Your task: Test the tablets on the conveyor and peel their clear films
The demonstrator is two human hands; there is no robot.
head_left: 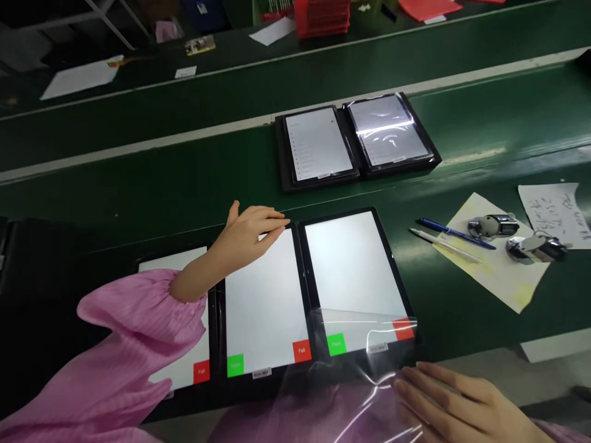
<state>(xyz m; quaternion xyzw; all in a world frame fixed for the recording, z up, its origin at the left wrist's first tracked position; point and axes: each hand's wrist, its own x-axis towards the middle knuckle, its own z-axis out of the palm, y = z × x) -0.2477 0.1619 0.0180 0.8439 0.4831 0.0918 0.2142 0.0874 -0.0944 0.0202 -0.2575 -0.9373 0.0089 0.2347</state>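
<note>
My left hand (249, 232) lies across the top left corner of the middle tablet (263, 301), holding nothing, with its thumb raised. Three tablets in black frames stand side by side, their screens white. The left tablet (182, 344) is partly hidden by my pink sleeve (133, 332). A clear plastic film (355, 363) is lifted off the lower edge of the right tablet (353, 271) and hangs toward me. My right hand (452, 406) is at the bottom edge of the view, against that film. Green and red buttons show on the screens.
The tablets rest on a dark green conveyor belt (138, 206). Two more tablets in a black case (355, 140) lie farther back. To the right, two pens (452, 237) and two metal parts (517, 237) sit on a stained paper sheet (489, 252).
</note>
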